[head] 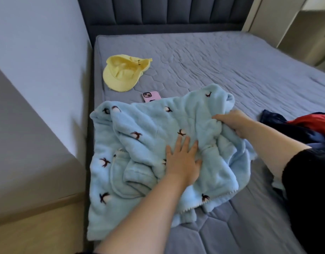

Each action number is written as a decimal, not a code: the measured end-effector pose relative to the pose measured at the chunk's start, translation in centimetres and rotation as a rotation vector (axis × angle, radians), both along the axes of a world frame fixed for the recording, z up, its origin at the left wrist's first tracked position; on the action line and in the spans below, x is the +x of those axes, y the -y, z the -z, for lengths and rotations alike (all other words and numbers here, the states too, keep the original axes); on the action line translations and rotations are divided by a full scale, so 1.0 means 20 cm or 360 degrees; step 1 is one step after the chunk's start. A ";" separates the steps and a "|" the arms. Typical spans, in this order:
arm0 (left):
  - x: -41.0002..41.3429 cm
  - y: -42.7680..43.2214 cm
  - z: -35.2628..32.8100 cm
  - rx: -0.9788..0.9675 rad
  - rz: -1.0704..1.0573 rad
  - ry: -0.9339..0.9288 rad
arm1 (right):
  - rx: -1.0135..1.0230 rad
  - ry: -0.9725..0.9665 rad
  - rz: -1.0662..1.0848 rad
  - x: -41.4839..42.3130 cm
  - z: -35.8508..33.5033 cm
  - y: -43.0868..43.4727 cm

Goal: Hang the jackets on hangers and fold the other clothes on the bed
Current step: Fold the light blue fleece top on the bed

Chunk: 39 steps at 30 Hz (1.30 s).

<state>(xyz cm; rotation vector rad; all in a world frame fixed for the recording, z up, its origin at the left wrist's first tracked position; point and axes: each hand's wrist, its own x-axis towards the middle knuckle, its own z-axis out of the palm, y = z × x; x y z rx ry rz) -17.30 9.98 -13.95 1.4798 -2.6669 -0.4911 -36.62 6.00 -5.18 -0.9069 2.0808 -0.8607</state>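
Note:
A fluffy light-blue fleece garment [143, 136] with small dark embroidered motifs lies rumpled on the near left part of the grey quilted bed [231, 70]. My left hand [182, 162] rests flat on its middle, fingers spread, pressing the fabric down. My right hand [233, 121] is closed around a bunched fold at the garment's right side. A dark navy and red pile of clothes [304, 125] lies at the right edge of the bed, partly cut off by the frame.
A yellow cap [121, 74] lies upside down near the bed's far left. A pink phone [151, 96] sits just beyond the blue garment, partly covered by it. A grey wall and a low ledge [29, 143] border the bed on the left; a dark padded headboard [163, 13] stands behind.

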 end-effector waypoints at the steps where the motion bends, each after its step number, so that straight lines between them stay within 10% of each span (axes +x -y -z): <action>1: 0.04 -0.05 0.00 -0.0015 -0.0024 -0.0078 | -0.0044 -0.0056 -0.0012 0.04 -0.05 -0.01; 5: 0.20 -0.15 -0.09 0.0710 -0.0282 -0.0990 | -0.0067 -0.0120 -0.0196 0.31 -0.29 -0.04; 9: 0.51 -0.19 -0.25 0.1313 -0.0620 -0.2009 | 0.0097 0.1042 -0.0713 0.63 -0.52 -0.10; 13: 0.79 -0.18 -0.31 0.1695 -0.1019 -0.2860 | 0.0292 0.1020 -0.1070 0.90 -0.49 -0.13; 19: 1.03 -0.11 -0.33 0.1754 -0.0874 -0.2254 | 0.0358 0.0982 -0.0823 1.16 -0.15 -0.19; 26: 1.02 -0.22 -0.15 0.1128 -0.1497 -0.1835 | 0.0081 0.1011 -0.0545 1.25 -0.01 -0.25; 31: 1.16 -0.19 -0.16 0.0969 -0.1919 -0.2078 | -0.0580 -0.0236 -0.0374 1.17 -0.08 -0.25; 34: 1.26 -0.18 -0.13 0.0880 -0.1977 -0.1778 | -0.0361 -0.0883 -0.0690 1.10 -0.01 -0.25; 39: 1.30 -0.24 -0.06 0.0880 -0.1885 -0.1260 | 0.0043 -0.1136 -0.1081 1.12 0.16 -0.27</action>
